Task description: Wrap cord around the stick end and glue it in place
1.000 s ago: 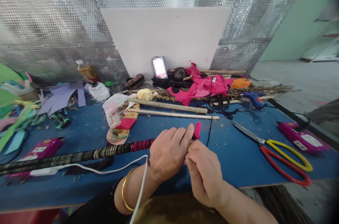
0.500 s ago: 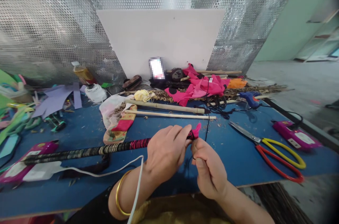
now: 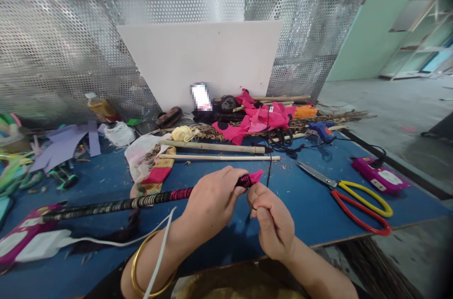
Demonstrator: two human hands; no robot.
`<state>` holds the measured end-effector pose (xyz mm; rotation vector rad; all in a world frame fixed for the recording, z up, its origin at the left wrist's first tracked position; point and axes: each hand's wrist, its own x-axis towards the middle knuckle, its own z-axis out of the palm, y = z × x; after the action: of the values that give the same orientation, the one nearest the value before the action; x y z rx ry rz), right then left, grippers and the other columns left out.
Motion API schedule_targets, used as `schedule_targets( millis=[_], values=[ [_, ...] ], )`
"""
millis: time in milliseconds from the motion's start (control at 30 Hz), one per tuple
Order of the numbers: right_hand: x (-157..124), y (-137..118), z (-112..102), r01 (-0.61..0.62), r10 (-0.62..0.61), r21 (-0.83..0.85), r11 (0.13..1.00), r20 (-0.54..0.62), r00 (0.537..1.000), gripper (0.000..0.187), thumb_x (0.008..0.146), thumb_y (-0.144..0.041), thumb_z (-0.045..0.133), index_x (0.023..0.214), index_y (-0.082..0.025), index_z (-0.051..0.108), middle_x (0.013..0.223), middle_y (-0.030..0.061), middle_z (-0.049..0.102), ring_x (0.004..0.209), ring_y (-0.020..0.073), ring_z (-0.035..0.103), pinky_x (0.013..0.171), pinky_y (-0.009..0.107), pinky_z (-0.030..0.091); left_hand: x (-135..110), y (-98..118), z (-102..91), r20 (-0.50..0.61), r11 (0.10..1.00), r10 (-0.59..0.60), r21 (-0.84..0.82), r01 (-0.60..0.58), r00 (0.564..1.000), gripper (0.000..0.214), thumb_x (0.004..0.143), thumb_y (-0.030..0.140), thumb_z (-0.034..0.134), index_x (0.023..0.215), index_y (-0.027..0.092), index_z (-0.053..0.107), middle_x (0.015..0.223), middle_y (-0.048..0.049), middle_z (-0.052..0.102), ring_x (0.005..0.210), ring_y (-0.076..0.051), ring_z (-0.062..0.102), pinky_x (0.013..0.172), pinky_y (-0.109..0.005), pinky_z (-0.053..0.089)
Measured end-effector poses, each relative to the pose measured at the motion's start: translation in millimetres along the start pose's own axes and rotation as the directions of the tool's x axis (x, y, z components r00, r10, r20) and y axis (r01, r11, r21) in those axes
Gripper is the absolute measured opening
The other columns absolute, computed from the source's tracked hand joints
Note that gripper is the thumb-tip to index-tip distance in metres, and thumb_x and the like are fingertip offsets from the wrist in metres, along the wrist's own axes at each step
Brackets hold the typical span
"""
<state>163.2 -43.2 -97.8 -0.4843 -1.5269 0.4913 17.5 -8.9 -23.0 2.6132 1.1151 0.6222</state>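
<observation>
The wrapped stick (image 3: 116,203) lies almost level across the blue table (image 3: 311,223). Its long axis runs from far out on my left, where the dark end sits just above a pink case (image 3: 21,237), rising a little toward the right. The wrapping goes from black and pale bands to pink and black as it nears my left hand (image 3: 208,200). That hand is closed around the stick close to its right end, fingers curled over the top and thumb underneath, holding it just clear of the table.

Past my knuckles only a short stub shows, ending in the pink tip (image 3: 255,177), which points right and slightly away from me.

My right hand (image 3: 272,223) sits just below and to the right of that tip, near it but not touching the stick. Its fingers are curled in, with thumb and forefinger pinched together. A black thread (image 3: 269,169) hangs down beside the tip toward that pinch, though I cannot tell for sure that it is held there.

So the left hand has the stick, and the free end lies up and to the left of my right fingertips.

Further right, well apart, lie the scissors (image 3: 357,195).
</observation>
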Motion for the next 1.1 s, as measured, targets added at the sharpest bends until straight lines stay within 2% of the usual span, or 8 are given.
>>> schedule_targets(
  millis=[133, 300, 433, 567, 700, 800, 933, 1100],
  values=[
    [7.6, -1.5, -5.0, 0.114, -0.108, -0.075, 0.991, 0.076, 0.991, 0.016, 0.088, -0.01, 0.035, 0.089, -0.02, 0.047, 0.072, 0.0025, 0.044, 0.066, 0.0167, 0.043, 0.057, 0.033, 0.038, 1.0, 2.7, -0.8, 0.011, 0.999, -0.015, -0.031, 0.015, 1.0, 0.028, 0.096, 0.03, 0.038, 0.109, 0.019, 0.061, 0.085, -0.004, 0.064, 0.078, -0.019, 0.06, 0.067, -0.029, 0.044],
    [8.5, -2.5, -8.1, 0.134, -0.121, -0.13, 0.982, 0.103, 0.987, 0.015, 0.088, -0.009, 0.036, 0.088, -0.019, 0.047, 0.073, 0.0029, 0.044, 0.067, 0.0163, 0.043, 0.057, 0.032, 0.038, 1.4, 3.8, 2.9, 0.023, 0.991, -0.088, -0.096, 0.09, 0.996, 0.024, 0.092, 0.025, 0.047, 0.109, 0.021, 0.063, 0.088, -0.0026, 0.067, 0.081, -0.018, 0.061, 0.07, -0.028, 0.043],
    [9.8, -3.6, -7.3, 0.139, -0.132, -0.06, 0.988, 0.105, 0.986, 0.017, 0.089, -0.008, 0.036, 0.09, -0.018, 0.049, 0.075, 0.0037, 0.046, 0.07, 0.0169, 0.046, 0.061, 0.034, 0.042, 6.4, 4.6, -3.4, 0.033, 0.97, -0.15, -0.191, 0.153, 0.988, 0.022, 0.089, 0.022, 0.052, 0.107, 0.023, 0.065, 0.096, -0.0015, 0.069, 0.088, -0.018, 0.062, 0.075, -0.027, 0.043],
    [8.4, -6.8, -4.6, 0.115, -0.119, 0.046, 0.992, 0.09, 0.989, 0.021, 0.09, -0.007, 0.035, 0.097, -0.018, 0.052, 0.081, 0.0063, 0.052, 0.085, 0.0213, 0.054, 0.072, 0.041, 0.047, 12.2, 4.8, -14.6, 0.087, 0.927, -0.197, -0.309, 0.215, 0.976, 0.019, 0.087, 0.021, 0.053, 0.103, 0.021, 0.064, 0.089, 0.0003, 0.069, 0.081, -0.016, 0.061, 0.072, -0.026, 0.044],
    [5.4, -12.2, 0.8, -0.032, 0.067, 0.263, 0.964, -0.125, 0.99, 0.022, 0.093, -0.011, 0.036, 0.091, -0.02, 0.056, 0.079, 0.0054, 0.055, 0.088, 0.0225, 0.057, 0.075, 0.042, 0.046, 15.5, 3.6, -21.1, 0.118, 0.906, -0.198, -0.357, 0.228, 0.973, 0.016, 0.087, 0.021, 0.052, 0.098, 0.019, 0.064, 0.086, -0.0001, 0.067, 0.08, -0.016, 0.059, 0.072, -0.026, 0.044],
    [9.0, -18.6, 2.9, -0.125, 0.276, 0.491, 0.862, -0.248, 0.929, 0.024, 0.095, -0.017, 0.037, 0.081, -0.021, 0.057, 0.072, 0.0033, 0.055, 0.081, 0.0199, 0.057, 0.074, 0.038, 0.045, 16.6, 3.1, -23.1, 0.125, 0.904, -0.189, -0.366, 0.222, 0.974, 0.016, 0.087, 0.023, 0.051, 0.096, 0.018, 0.064, 0.087, -0.0014, 0.067, 0.082, -0.017, 0.059, 0.074, -0.028, 0.044],
    [15.8, -27.2, 1.2, -0.243, 0.541, 0.713, 0.658, -0.222, 0.811, 0.028, 0.094, -0.025, 0.043, 0.07, -0.019, 0.056, 0.069, 0.0022, 0.053, 0.079, 0.017, 0.056, 0.068, 0.03, 0.045, 17.8, 4.3, -26.4, 0.123, 0.892, -0.188, -0.394, 0.222, 0.974, 0.017, 0.088, 0.024, 0.051, 0.097, 0.017, 0.063, 0.09, -0.002, 0.068, 0.084, -0.018, 0.059, 0.077, -0.029, 0.045],
    [17.1, -29.7, 1.5, -0.272, 0.687, 0.85, 0.452, -0.137, 0.714, 0.027, 0.089, -0.03, 0.052, 0.064, -0.019, 0.053, 0.064, -0.0006, 0.048, 0.075, 0.0136, 0.054, 0.068, 0.025, 0.045, 18.6, 6.7, -29.4, 0.106, 0.881, -0.188, -0.42, 0.215, 0.976, 0.016, 0.088, 0.024, 0.051, 0.095, 0.017, 0.063, 0.09, -0.0015, 0.068, 0.085, -0.017, 0.059, 0.077, -0.028, 0.045]
  ],
)
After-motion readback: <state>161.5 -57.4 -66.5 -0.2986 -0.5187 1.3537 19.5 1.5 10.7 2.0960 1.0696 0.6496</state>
